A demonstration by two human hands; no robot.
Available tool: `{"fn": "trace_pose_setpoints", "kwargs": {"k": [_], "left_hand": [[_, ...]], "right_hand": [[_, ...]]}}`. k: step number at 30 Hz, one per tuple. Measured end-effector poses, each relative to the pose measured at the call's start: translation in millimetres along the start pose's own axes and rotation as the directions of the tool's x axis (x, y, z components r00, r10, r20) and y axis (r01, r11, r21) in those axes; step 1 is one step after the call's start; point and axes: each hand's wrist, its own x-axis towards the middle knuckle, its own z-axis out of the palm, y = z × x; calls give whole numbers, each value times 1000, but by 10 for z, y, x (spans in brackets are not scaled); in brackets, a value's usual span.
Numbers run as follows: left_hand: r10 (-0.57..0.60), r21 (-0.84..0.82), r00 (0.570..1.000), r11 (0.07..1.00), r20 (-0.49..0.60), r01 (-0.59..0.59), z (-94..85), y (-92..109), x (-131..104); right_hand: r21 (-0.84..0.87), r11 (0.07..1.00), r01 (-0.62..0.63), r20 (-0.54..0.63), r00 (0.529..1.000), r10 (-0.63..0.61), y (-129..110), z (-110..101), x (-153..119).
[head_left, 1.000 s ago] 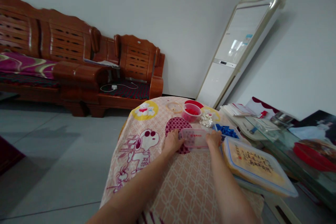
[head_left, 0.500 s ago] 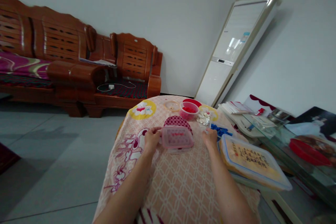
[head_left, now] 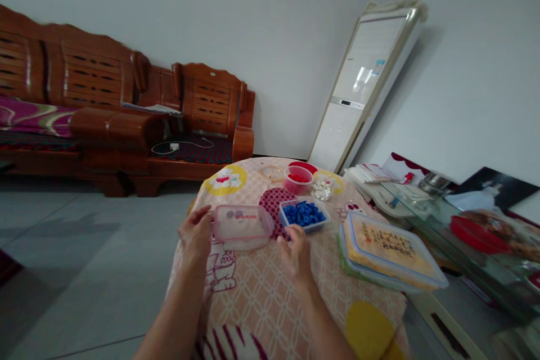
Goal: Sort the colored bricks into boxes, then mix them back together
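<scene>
A clear lidded box with a pink rim (head_left: 243, 224) rests on the patterned tablecloth (head_left: 261, 287). My left hand (head_left: 196, 233) is at its left end, the fingers curled against the edge. Just right of it is a clear box of blue pieces (head_left: 304, 214). My right hand (head_left: 295, 247) is at the near left corner of this box, its fingers partly spread and nothing visible in them. Behind stand a pink tub of red pieces (head_left: 298, 178) and a heap of white pieces (head_left: 323, 187).
A large box with a blue-rimmed lid (head_left: 392, 250) lies at the table's right. A round clear lid (head_left: 271, 172) is near the far edge. Beyond are a glass shelf (head_left: 455, 236), a wooden sofa (head_left: 211, 101) and a tall white cabinet unit (head_left: 363, 79).
The pink-rimmed box has moved left with my left hand. The box of blue pieces has come left and nearer, beside it, and my right hand has moved left too. The view has shifted slightly.
</scene>
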Motion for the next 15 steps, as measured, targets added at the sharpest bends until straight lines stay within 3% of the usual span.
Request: {"fn": "trace_pose_setpoints", "kwargs": {"k": [8, 11, 15], "left_hand": [[114, -219, 989, 967, -92, -132, -122, 542, 62], [134, -281, 978, 944, -159, -175, -139, 745, 23], [-11, -372, 992, 928, -127, -37, -106, 905, -56]], "right_hand": [[80, 995, -54, 6, 999, 54, -617, -56, -769], [123, 991, -59, 72, 996, 50, -798, -152, -960], [234, 964, -122, 163, 983, 85, -842, -448, -965]]}}
